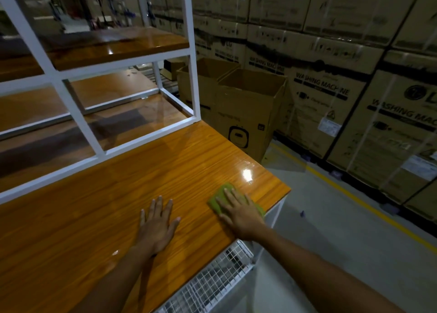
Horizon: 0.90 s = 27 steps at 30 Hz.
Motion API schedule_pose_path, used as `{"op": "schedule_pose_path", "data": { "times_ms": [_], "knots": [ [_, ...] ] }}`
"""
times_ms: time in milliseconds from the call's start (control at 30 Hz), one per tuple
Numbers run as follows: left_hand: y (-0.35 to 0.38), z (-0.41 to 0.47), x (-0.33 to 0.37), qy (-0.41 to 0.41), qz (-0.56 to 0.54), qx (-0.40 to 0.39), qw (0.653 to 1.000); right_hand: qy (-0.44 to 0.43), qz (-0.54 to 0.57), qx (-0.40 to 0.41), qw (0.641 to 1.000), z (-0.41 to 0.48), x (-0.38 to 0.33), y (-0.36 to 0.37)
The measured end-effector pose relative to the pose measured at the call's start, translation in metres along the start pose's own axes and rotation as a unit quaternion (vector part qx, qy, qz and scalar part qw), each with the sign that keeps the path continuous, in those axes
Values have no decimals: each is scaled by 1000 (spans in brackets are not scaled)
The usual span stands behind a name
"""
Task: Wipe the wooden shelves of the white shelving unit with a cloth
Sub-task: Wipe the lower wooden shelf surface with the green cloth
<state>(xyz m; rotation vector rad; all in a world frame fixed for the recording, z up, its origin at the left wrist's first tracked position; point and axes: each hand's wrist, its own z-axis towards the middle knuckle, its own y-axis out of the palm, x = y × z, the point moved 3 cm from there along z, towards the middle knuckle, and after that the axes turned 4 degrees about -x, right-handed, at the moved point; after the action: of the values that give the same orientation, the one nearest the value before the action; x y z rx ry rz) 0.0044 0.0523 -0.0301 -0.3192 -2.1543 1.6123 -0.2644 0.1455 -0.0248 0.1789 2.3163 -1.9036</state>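
Grip released flat like the left hand point(157, 227), the right hand point(238, 214) is pressing the green cloth point(223, 187) near the table point(165, 161) edge, risking overshooting it.

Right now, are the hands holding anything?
Nothing is gripped. The right hand presses flat on the green cloth; the left hand rests on the wooden shelf.

stacked washing machine cartons point(331, 81) wrapped in clear film line a dim warehouse aisle, where two open cardboard boxes point(246, 104) stand on a grey concrete floor point(331, 230) marked by a yellow line point(354, 198).
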Motion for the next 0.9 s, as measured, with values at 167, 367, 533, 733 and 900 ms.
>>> {"op": "schedule_pose_path", "data": {
  "times_ms": [167, 367, 533, 733, 900],
  "knots": [
    [4, -2, 0, -9, 1, 28, 1000, 99, -2, 25, 995, -16, 97, -17],
    [6, -3, 2, -17, 7, 53, 998, 197, 28, 22, 980, 26, 86, -26],
    [6, -6, 3, -15, 2, 64, 998, 53, -14, 9, 998, 20, 7, -10],
    [6, -12, 5, -20, -16, 90, 996, -29, -36, 27, 999, -14, 61, -6],
    [5, -12, 6, -22, -23, 116, 993, 99, -14, 31, 994, 36, 119, -24]
  ]
}}
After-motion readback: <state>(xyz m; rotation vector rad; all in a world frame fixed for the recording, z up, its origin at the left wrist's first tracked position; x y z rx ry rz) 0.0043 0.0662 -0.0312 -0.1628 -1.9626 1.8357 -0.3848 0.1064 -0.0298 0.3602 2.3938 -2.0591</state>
